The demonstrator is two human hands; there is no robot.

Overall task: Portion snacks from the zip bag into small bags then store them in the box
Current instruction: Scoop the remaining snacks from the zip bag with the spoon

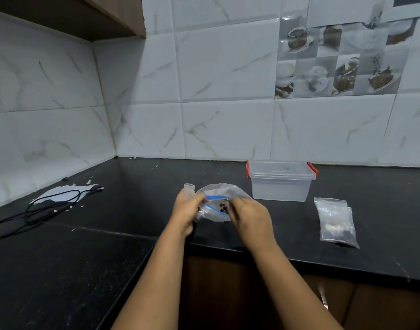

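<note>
While hands (187,208) hold zip bag (218,198); box (281,179) behind; cable (51,206) left.

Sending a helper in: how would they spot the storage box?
On the black counter, against the tiled wall, stands a clear plastic box behind the hands and zip bag. Only it is rigid, with a lid and red clips; the small bags lie flat.

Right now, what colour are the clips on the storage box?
Red clips on the clear box, head view.

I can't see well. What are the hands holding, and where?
Both the left hand and right hand grip the zip bag at its blue-striped mouth.
</note>
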